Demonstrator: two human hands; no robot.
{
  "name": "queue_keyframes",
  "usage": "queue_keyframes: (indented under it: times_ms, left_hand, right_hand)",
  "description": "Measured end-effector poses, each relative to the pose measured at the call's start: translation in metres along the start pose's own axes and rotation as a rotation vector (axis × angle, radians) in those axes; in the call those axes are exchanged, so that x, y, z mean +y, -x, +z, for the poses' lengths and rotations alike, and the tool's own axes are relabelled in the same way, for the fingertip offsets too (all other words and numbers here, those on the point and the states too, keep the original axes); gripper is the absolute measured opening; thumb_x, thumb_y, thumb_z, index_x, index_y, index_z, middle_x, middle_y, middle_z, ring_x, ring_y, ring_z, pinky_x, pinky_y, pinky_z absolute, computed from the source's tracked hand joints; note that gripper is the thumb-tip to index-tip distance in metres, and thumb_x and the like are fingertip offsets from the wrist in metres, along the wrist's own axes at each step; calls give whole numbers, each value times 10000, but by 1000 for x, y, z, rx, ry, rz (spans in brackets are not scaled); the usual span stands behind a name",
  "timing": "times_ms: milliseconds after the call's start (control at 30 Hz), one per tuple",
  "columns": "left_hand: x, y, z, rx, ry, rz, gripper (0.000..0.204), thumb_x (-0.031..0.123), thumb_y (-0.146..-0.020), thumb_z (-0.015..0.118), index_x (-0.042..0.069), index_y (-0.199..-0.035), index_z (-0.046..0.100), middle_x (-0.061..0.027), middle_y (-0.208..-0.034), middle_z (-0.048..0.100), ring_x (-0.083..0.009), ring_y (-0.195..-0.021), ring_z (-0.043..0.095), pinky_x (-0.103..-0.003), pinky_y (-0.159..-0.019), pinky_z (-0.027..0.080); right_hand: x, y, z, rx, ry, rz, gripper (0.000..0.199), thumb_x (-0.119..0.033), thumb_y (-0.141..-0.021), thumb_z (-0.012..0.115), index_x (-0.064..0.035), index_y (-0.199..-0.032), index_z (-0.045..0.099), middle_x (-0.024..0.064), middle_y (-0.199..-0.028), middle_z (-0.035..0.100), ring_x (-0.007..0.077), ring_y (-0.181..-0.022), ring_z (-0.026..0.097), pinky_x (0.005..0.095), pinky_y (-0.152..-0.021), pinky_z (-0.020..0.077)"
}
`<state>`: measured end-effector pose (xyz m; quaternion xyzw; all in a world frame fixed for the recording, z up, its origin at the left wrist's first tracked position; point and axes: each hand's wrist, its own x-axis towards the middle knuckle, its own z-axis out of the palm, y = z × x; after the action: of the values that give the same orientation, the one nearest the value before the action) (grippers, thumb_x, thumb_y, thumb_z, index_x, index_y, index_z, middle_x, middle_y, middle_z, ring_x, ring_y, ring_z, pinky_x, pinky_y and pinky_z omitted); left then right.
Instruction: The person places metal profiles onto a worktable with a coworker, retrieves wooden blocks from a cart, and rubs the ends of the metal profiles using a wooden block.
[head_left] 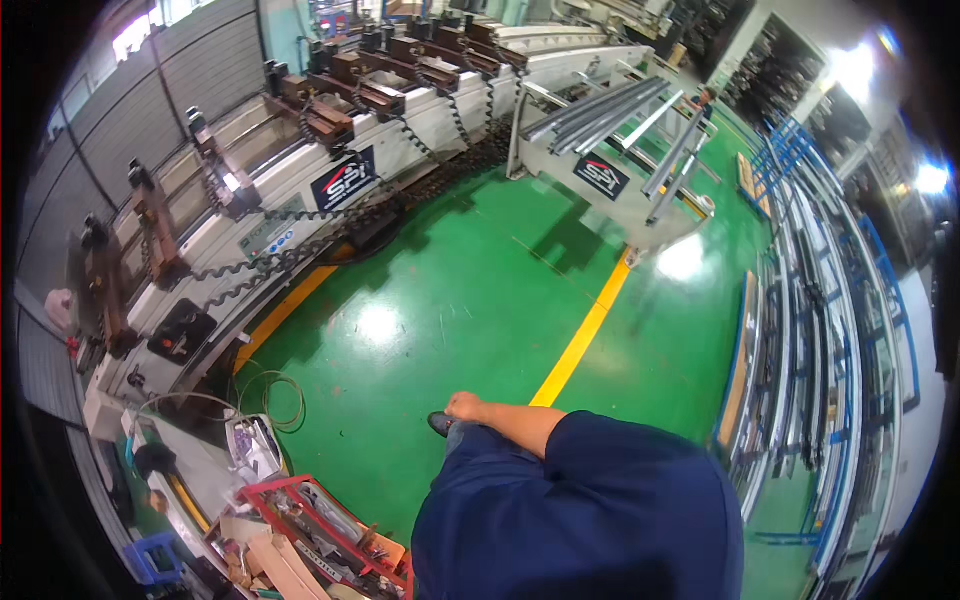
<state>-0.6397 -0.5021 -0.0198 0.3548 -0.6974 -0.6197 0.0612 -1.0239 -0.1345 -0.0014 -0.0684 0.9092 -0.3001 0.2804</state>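
**Standing on the shop floor, one hand hanging by the leg**

On the far left, a long white machine (300, 170) is running up the frame, carrying a row of brown clamp units (155, 225), with black cable chains (300, 250) draping along its side. At its foot a coiled hose (275, 400) is lying on the green floor (450, 280). Below that, a red tray (300, 490) of small tools and a blue stool (150, 555) are sitting near the lower edge.

In the middle, a forearm in a navy sleeve is reaching out from the person's body. Judging by its side of the torso, it is ending in the left hand (466, 407). The hand is hanging just above a dark shoe (439, 423) and a blue trouser leg (462, 437). Its fingers appear to be curling under, but it is too small to tell whether they are closing on anything. The right hand is not showing.

A yellow line (585, 330) is crossing the floor beyond the hand. Well apart from it, a white rack table (600, 175) is holding long metal bars (600, 110).

On the right, blue storage racks (830, 330) are holding more long stock.

As for progress, no piece is visibly being handled. The bars are resting well apart from the hand, so I judge that any handling is not under way.
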Motion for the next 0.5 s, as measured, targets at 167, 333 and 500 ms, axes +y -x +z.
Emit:
queue_keyframes:
  times_ms: [167,333,500]
  left_hand:
    - [-27,85,-22,56,21,-31,251,314,-996,639,84,-896,643,-45,-801,609,-199,-716,607,-379,-587,471]
    - [-74,179,-27,451,28,-255,244,311,-980,666,110,-855,608,-16,-760,577,-184,-703,589,-362,-600,477]
    - [-30,137,-6,762,492,-444,450,298,-1002,692,67,-1381,618,-86,-1144,724,-174,-879,723,-277,-696,525]
  right_hand:
    - [-40,-23,41,-35,23,-46,285,-354,-875,777,-94,-993,798,114,-920,793,265,-819,749,431,-772,600]
    - [-31,-32,52,-304,-501,104,138,-185,-943,709,-50,-969,724,48,-739,679,159,-601,632,328,-509,491]
    - [-101,-34,84,-505,-210,69,247,-268,-985,691,-39,-1077,693,93,-896,737,176,-733,679,307,-587,496]
